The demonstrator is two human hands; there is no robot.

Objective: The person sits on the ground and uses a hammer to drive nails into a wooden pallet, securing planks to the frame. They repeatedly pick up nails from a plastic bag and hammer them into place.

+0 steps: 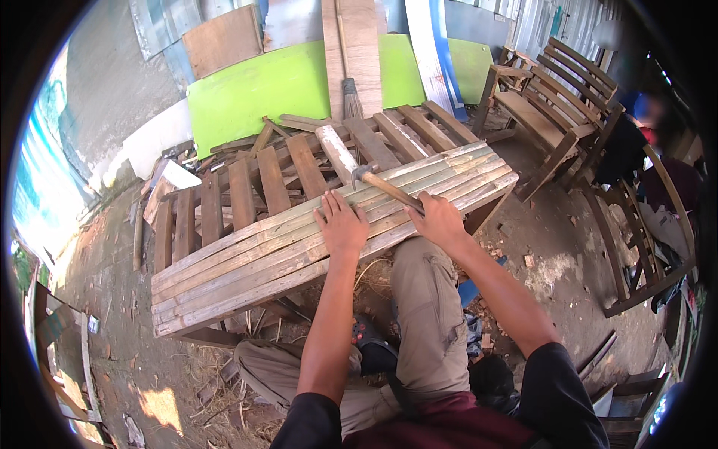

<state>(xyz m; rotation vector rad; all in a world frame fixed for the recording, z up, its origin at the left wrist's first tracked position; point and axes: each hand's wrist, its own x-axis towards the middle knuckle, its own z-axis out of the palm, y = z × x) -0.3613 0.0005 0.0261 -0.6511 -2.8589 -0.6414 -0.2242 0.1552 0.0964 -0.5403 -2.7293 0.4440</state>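
Note:
A bench-like wooden piece with long, worn slats (247,266) running side by side lies across in front of me. My right hand (440,221) is wrapped round the wooden handle of a hammer (395,192). The hammer's metal head points left and is over the far slats. My left hand (342,224) rests on the slats just left of and nearer than the hammer head, its fingers stretched out and slightly apart. Whether anything small lies beneath those fingertips is hidden.
Behind the slats stands a row of short brown boards (271,179). A broom (351,97) leans against a plank by a green panel (258,93). To the right are a slatted wooden chair (557,112), another wooden frame (636,254) and a partly visible person (662,168).

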